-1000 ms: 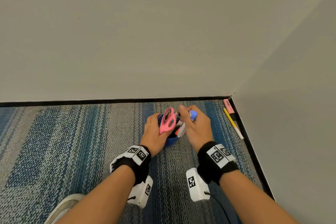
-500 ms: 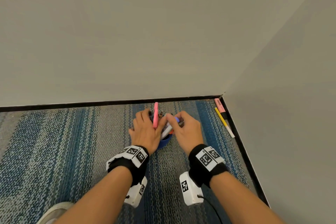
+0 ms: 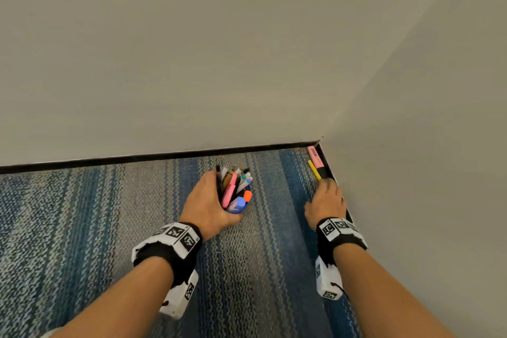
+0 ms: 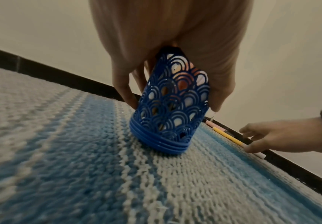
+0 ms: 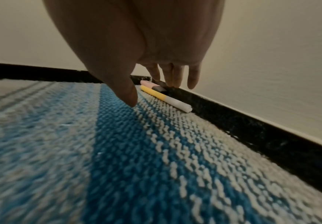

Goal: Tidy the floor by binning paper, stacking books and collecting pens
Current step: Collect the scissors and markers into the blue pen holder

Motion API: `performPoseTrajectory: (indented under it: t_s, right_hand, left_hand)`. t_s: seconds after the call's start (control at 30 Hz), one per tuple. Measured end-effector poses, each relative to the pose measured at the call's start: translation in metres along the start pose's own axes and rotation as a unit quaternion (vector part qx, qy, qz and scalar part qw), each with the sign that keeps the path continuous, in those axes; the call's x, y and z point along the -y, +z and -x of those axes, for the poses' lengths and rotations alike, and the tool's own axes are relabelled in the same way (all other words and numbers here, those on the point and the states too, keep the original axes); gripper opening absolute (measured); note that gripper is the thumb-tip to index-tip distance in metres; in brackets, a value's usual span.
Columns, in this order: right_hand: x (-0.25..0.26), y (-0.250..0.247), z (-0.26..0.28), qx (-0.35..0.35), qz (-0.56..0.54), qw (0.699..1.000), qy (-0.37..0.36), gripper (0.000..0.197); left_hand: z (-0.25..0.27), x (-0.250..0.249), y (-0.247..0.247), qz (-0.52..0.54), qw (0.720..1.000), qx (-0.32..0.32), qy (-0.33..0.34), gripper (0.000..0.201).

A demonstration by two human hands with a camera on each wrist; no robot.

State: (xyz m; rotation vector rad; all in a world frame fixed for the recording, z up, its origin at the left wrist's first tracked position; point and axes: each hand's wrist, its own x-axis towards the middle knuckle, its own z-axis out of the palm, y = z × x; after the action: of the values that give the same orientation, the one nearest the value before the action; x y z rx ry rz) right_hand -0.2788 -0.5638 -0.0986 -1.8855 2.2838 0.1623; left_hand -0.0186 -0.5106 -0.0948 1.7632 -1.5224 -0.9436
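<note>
A blue lattice pen cup (image 4: 171, 106) stands on the carpet, full of pens, markers and pink-handled scissors (image 3: 230, 191). My left hand (image 3: 208, 200) grips the cup, thumb on one side and fingers on the other (image 4: 124, 84). By the right wall lie a yellow-and-white pen (image 5: 164, 97) and a pink highlighter with a black cap (image 3: 315, 158). My right hand (image 3: 326, 197) hovers over them with fingers spread and straight; its fingertips (image 5: 173, 78) hang just above the highlighter's cap and hold nothing.
Striped blue and grey carpet (image 3: 137, 228) runs into a room corner. A black skirting strip (image 3: 109, 162) lines both beige walls. The right wall stands close beside my right hand. A pale shoe tip shows at the lower left edge.
My right hand has left the cup and moved right to the pens by the wall. The scissors and blue marker now stand in the cup. My left hand still holds the cup.
</note>
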Motion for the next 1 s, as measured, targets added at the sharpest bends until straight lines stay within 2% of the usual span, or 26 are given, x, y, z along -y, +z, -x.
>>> performPoseTrajectory:
  t_s: [0.1, 0.2, 0.3, 0.37, 0.4, 0.47, 0.53, 0.6, 0.7, 0.83, 0.93, 1.0]
  right_hand:
    - [-0.010, -0.001, -0.013, 0.013, 0.023, 1.000, 0.007, 0.066]
    - [-0.014, -0.004, -0.026, 0.014, 0.111, 0.994, -0.021, 0.048]
    - [-0.013, -0.006, -0.039, 0.056, 0.164, 0.984, -0.049, 0.050]
    - [-0.010, -0.006, -0.047, 0.085, 0.154, 0.983, -0.059, 0.052]
    - [-0.008, -0.007, -0.050, 0.082, 0.133, 0.986, -0.060, 0.045]
    - [-0.002, -0.012, -0.058, 0.048, 0.047, 0.997, -0.042, 0.031]
    - [0.005, -0.015, -0.068, 0.002, -0.024, 1.000, -0.017, 0.029]
    - [0.011, -0.017, -0.078, -0.001, -0.028, 1.000, -0.006, 0.033]
    - [0.019, -0.017, -0.090, 0.043, -0.018, 0.999, 0.010, 0.045]
    - [0.022, -0.023, -0.102, 0.041, -0.020, 0.998, 0.040, 0.043]
    - [0.019, -0.029, -0.109, 0.071, -0.022, 0.997, 0.035, 0.050]
    - [0.017, -0.034, -0.108, 0.085, -0.012, 0.996, 0.034, 0.042]
  left_hand:
    - [-0.008, -0.017, 0.011, 0.009, 1.000, -0.025, 0.010, 0.062]
    - [-0.022, -0.033, 0.025, 0.031, 0.999, -0.017, 0.017, 0.078]
    - [-0.036, -0.044, 0.038, -0.034, 0.999, -0.007, 0.009, 0.081]
    - [-0.045, -0.047, 0.046, -0.060, 0.998, 0.000, -0.006, 0.081]
    - [-0.048, -0.046, 0.050, -0.041, 0.999, 0.000, -0.014, 0.081]
    - [-0.051, -0.048, 0.058, 0.019, 1.000, 0.010, -0.021, 0.079]
    - [-0.050, -0.049, 0.063, 0.056, 0.998, 0.020, -0.021, 0.079]
    - [-0.048, -0.046, 0.068, 0.076, 0.997, 0.006, -0.021, 0.078]
    - [-0.046, -0.037, 0.072, 0.142, 0.989, -0.020, -0.030, 0.079]
    - [-0.052, -0.036, 0.071, 0.145, 0.989, -0.004, -0.035, 0.077]
    - [-0.061, -0.038, 0.070, 0.138, 0.989, 0.009, -0.048, 0.074]
    - [-0.066, -0.038, 0.069, 0.133, 0.989, 0.021, -0.055, 0.073]
